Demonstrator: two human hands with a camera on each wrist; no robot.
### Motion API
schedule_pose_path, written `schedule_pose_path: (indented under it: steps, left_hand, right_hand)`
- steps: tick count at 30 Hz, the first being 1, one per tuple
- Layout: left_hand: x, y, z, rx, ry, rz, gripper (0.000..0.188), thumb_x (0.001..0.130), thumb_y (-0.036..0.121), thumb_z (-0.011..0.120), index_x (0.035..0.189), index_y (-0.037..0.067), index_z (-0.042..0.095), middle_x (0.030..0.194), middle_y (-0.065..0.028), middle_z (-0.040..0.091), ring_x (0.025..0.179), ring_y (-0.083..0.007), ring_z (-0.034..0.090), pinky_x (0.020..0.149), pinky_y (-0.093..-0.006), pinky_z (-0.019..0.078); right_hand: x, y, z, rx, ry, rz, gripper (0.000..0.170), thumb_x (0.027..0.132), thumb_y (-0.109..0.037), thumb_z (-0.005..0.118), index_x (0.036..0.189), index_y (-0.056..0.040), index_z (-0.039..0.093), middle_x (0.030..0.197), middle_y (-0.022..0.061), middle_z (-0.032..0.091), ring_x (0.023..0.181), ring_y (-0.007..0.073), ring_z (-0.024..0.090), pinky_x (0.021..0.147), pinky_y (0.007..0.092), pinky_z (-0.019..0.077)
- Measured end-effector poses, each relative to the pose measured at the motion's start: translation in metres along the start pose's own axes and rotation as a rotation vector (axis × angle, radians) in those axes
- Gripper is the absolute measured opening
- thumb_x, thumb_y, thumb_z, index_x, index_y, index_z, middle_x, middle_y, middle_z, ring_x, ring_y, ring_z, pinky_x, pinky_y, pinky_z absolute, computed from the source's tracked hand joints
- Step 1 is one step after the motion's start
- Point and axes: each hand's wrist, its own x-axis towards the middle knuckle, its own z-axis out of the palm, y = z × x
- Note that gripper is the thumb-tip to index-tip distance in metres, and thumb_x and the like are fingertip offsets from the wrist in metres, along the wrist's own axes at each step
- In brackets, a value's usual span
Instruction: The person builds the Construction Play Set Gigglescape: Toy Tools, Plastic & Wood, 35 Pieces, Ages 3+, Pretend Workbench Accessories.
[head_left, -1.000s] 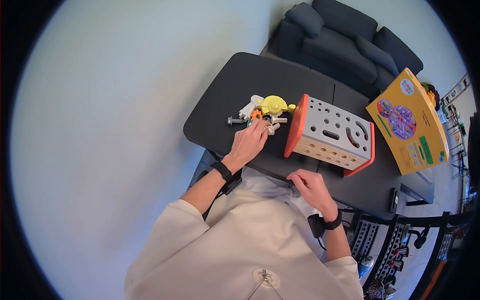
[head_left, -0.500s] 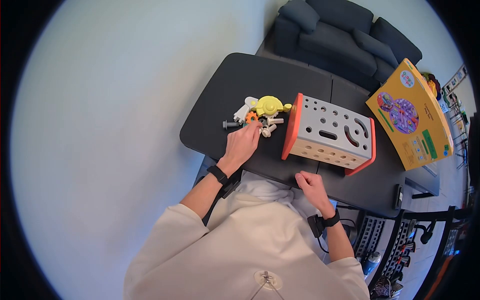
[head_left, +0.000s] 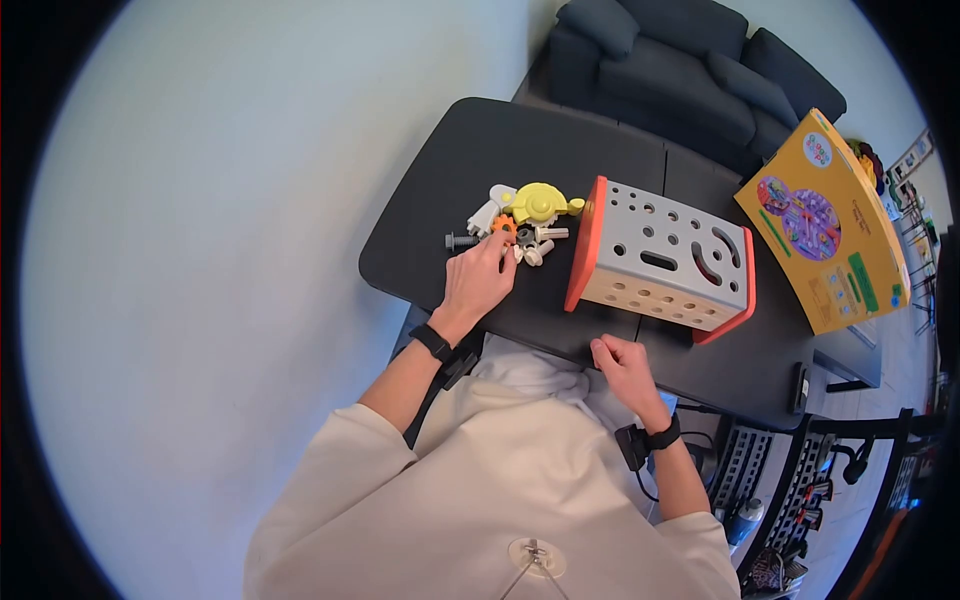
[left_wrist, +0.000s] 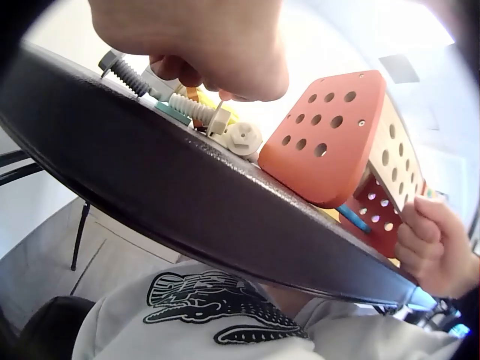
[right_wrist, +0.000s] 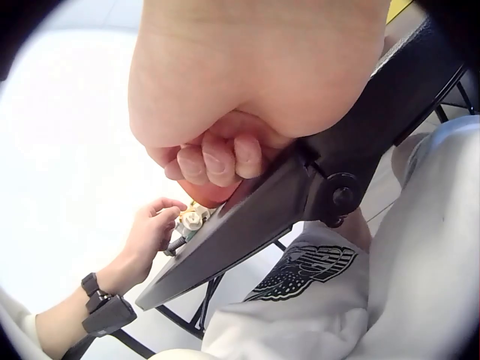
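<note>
My left hand (head_left: 480,281) reaches into a small pile of toy parts on the dark table, thumb and index finger bent down at an orange gear (head_left: 504,225) and white plastic bolts (head_left: 540,253). Whether the fingertips pinch a part, I cannot tell. A grey bolt (left_wrist: 126,75) lies left of these fingers. Behind them are a yellow semicircular piece (head_left: 539,203) and a white-grey piece (head_left: 491,211). My right hand (head_left: 626,370) is at the near table edge, fingers curled into the palm (right_wrist: 217,159), holding nothing.
A toy workbench (head_left: 668,245) with a grey holed top and red end panels stands right of the pile. Farther right leans a large yellow box (head_left: 822,230). The near edge of the black table (left_wrist: 172,184) runs in front of my body. A dark sofa (head_left: 660,85) is beyond.
The left fingers have shifted slightly left and farther into the pile, toward the orange gear. The right hand has curled more tightly than a second ago. The head view has shifted slightly.
</note>
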Motion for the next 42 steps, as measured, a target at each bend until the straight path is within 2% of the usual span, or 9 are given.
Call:
schedule_pose_path:
  steps: [18,27,30,34,36,38,39,41,42]
  left_hand:
    - [-0.003,0.0,0.002,0.105,-0.154,0.007,0.03,0.094,0.029,0.081,0.116,0.011,0.07,0.103,-0.0105,0.078,0.078,-0.0354,0.075,0.066,-0.0459,0.0587]
    - [-0.003,0.005,-0.003,0.08,-0.019,0.071,0.028,0.095,0.032,0.079,0.104,0.009,0.066,0.083,-0.011,0.075,0.069,-0.0361,0.074,0.059,-0.0471,0.0574]
    - [-0.003,0.004,-0.001,0.038,-0.031,0.055,0.037,0.094,0.039,0.082,0.104,0.008,0.064,0.079,-0.0098,0.076,0.067,-0.0317,0.075,0.059,-0.0418,0.0556]
    - [0.002,0.023,-0.013,-0.073,-0.051,0.018,0.035,0.096,0.034,0.083,0.106,0.006,0.064,0.08,-0.0089,0.075,0.066,-0.0246,0.074,0.059,-0.0363,0.0549]
    - [0.011,0.038,-0.017,-0.402,-0.045,-0.069,0.031,0.101,0.026,0.079,0.113,0.003,0.064,0.085,-0.0078,0.074,0.071,-0.0155,0.071,0.063,-0.0311,0.0547]
    - [0.022,0.046,-0.015,-0.539,-0.016,-0.102,0.03,0.103,0.024,0.077,0.117,0.002,0.063,0.088,-0.0081,0.074,0.073,-0.0132,0.069,0.066,-0.0299,0.0547]
    - [0.028,0.05,-0.014,-0.678,-0.003,-0.127,0.029,0.105,0.021,0.074,0.122,0.0,0.062,0.092,-0.0083,0.073,0.076,-0.0108,0.067,0.068,-0.0286,0.0548]
    - [0.041,0.061,-0.016,-0.695,-0.058,-0.201,0.03,0.109,0.021,0.069,0.129,0.001,0.059,0.098,-0.0075,0.072,0.081,-0.01,0.066,0.071,-0.0281,0.0556]
    - [0.047,0.064,-0.007,-0.83,-0.03,-0.198,0.028,0.111,0.021,0.066,0.131,0.002,0.059,0.099,-0.0063,0.071,0.083,-0.0093,0.066,0.072,-0.0276,0.0554]
  right_hand:
    - [0.002,0.0,-0.002,-0.042,-0.008,-0.025,0.038,0.108,-0.022,0.063,0.081,0.0046,0.058,0.061,0.0136,0.052,0.055,0.02,0.043,0.055,0.0369,0.0399]
    - [0.002,0.001,0.0,-0.059,-0.002,-0.016,0.039,0.108,-0.023,0.063,0.08,0.0037,0.061,0.06,0.0132,0.051,0.054,0.0193,0.045,0.056,0.0366,0.0401]
    - [0.004,0.008,0.002,-0.044,0.005,0.008,0.041,0.11,-0.024,0.062,0.079,0.0032,0.061,0.06,0.0106,0.054,0.055,0.0165,0.046,0.056,0.035,0.0395]
    - [0.004,0.013,0.004,0.222,0.049,0.1,0.032,0.112,-0.026,0.06,0.094,-0.0006,0.066,0.066,0.0022,0.057,0.057,0.0117,0.049,0.055,0.0313,0.0404]
    - [0.008,0.01,0.001,0.339,0.051,0.135,0.028,0.113,-0.027,0.059,0.103,-0.002,0.067,0.068,-0.0006,0.057,0.057,0.0105,0.049,0.055,0.0302,0.0412]
    - [0.011,0.005,-0.007,0.47,0.06,0.21,0.024,0.114,-0.027,0.057,0.124,-0.0052,0.061,0.083,-0.0012,0.061,0.068,0.0101,0.057,0.061,0.029,0.0451]
    - [0.012,0.001,-0.007,0.458,0.049,0.205,0.024,0.114,-0.027,0.057,0.124,-0.0052,0.061,0.083,-0.0012,0.061,0.068,0.0101,0.057,0.061,0.029,0.0451]
    - [0.009,-0.019,-0.003,0.827,0.187,0.274,0.027,0.115,-0.026,0.056,0.135,-0.0084,0.056,0.1,0.0006,0.064,0.083,0.0097,0.06,0.068,0.0291,0.0473]
    - [0.007,-0.013,-0.01,0.917,0.098,0.25,0.029,0.117,-0.035,0.052,0.135,-0.0125,0.055,0.11,0.0011,0.063,0.094,0.0106,0.059,0.077,0.0301,0.0471]
